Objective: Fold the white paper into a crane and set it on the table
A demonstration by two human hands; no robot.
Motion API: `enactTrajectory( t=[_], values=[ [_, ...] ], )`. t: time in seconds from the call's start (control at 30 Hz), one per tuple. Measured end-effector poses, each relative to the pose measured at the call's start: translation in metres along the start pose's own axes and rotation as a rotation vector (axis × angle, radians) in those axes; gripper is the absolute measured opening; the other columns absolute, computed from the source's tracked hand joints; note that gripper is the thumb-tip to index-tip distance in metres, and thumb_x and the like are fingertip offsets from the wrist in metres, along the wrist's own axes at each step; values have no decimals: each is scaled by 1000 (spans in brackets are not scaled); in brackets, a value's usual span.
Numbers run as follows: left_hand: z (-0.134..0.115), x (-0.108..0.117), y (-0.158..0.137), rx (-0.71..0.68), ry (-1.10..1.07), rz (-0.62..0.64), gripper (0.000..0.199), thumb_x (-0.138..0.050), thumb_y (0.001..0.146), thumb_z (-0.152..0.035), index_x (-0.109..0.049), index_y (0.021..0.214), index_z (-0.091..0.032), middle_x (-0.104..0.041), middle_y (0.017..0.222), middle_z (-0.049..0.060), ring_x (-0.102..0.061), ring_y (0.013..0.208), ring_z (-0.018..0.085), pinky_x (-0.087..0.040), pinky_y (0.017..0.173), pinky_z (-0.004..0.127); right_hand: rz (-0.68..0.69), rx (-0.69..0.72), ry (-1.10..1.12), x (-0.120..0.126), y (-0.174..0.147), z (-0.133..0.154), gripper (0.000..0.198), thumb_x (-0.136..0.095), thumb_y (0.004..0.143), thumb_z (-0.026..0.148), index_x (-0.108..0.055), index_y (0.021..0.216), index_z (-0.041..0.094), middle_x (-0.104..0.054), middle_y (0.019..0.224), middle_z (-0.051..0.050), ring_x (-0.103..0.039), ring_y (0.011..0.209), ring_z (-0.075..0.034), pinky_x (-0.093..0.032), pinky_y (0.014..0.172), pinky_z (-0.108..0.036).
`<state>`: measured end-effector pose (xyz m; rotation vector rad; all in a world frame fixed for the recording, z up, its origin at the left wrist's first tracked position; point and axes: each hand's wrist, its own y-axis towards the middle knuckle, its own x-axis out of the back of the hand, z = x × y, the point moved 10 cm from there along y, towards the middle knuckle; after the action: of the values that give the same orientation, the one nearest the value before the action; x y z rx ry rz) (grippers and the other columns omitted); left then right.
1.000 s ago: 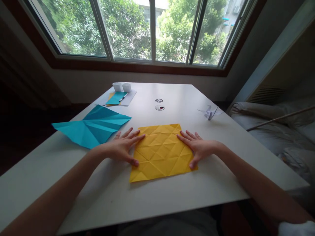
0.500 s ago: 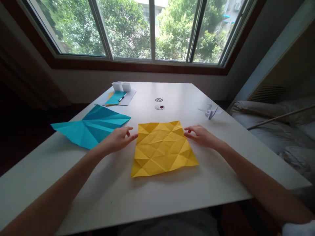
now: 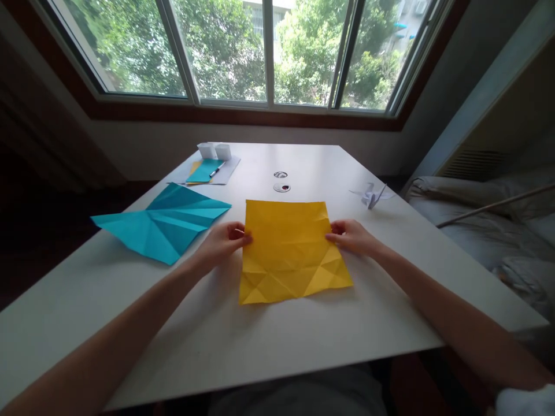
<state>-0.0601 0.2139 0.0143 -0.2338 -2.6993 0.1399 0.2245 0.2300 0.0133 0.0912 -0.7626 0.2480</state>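
Observation:
A yellow square sheet of origami paper (image 3: pixel 290 245) is in front of me, its far part smooth and raised toward me, its near part crossed by folded creases. My left hand (image 3: pixel 228 238) pinches its left edge between thumb and fingers. On the opposite edge, my right hand (image 3: pixel 350 236) is closed on the paper in the same way. Left of my left hand lies a creased blue sheet of paper (image 3: pixel 160 222), spread partly open on the white table (image 3: pixel 208 346).
Farther right stands a white paper crane (image 3: pixel 371 197). Two round stickers or inlays (image 3: pixel 281 188) are at the table's middle. At the far left are small white boxes (image 3: pixel 207 151), a pen (image 3: pixel 217 170) and stacked blue paper (image 3: pixel 202 173). A window (image 3: pixel 229 52) is behind.
Both hands have closed on the side edges of the yellow paper, where before they were open beside it. Its far part has lifted and looks flatter.

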Motion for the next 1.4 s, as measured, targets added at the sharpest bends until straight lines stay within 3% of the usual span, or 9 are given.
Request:
enactTrajectory(
  t=[0.13,0.27,0.43,0.6,0.97,1.07,1.2,1.3,1.4],
  values=[
    [13,3,1,131,-206,-1,38,-76,58,-37,-60,87,-18,-67,92,6,-63,88,22,-52,68,29,137,-70,366,-14,-1,-7,31,-66,68,41,-67,86,17,-69,91,-5,-62,81,-21,-49,67,-29],
    [16,-8,-3,204,-351,82,43,-79,57,-30,-60,93,-17,-66,99,9,-62,94,24,-54,76,33,161,-68,509,-18,-3,-4,35,-67,68,42,-66,91,15,-67,98,-8,-62,89,-21,-49,78,-32],
    [6,-24,-6,134,-320,265,36,-77,61,-29,-64,93,-19,-67,102,5,-61,99,24,-51,85,36,155,10,399,-14,-2,4,32,-66,68,40,-65,87,15,-68,94,-7,-62,85,-19,-48,74,-32],
    [8,-14,-2,96,-189,197,38,-74,62,-40,-66,90,-17,-68,99,6,-61,98,27,-52,81,36,97,115,172,-4,0,13,33,-63,70,42,-67,87,14,-68,88,-6,-59,77,-17,-46,70,-30],
    [19,-22,-4,224,-368,259,37,-77,62,-30,-63,94,-19,-65,106,6,-60,100,23,-52,85,33,279,39,399,-24,-5,10,37,-66,69,41,-65,96,16,-67,99,-7,-62,86,-19,-49,76,-31],
    [13,-22,-4,143,-230,283,33,-73,64,-38,-63,91,-20,-66,99,5,-61,95,23,-51,83,35,192,98,207,-15,-2,11,32,-64,69,42,-66,88,15,-68,88,-5,-60,75,-17,-47,67,-29],
    [-15,-6,-3,-175,290,151,29,-64,68,-45,-65,82,-19,-66,85,4,-61,81,23,-51,73,35,133,309,-61,-8,-6,28,24,-59,74,38,-66,81,16,-65,78,-3,-54,66,-14,-43,60,-26],
    [-31,-8,-7,-424,591,132,29,-55,74,-46,-67,77,-20,-63,84,6,-58,80,22,-49,73,33,123,443,-169,-9,-13,42,18,-55,78,31,-66,79,18,-65,78,-5,-55,70,-15,-44,65,-27],
    [-32,-12,-7,-530,694,163,31,-48,79,-46,-67,79,-21,-63,87,8,-55,87,22,-48,74,32,159,544,-233,-15,-20,52,18,-50,82,28,-66,81,20,-66,83,-6,-56,79,-17,-45,73,-29]
  ],
)
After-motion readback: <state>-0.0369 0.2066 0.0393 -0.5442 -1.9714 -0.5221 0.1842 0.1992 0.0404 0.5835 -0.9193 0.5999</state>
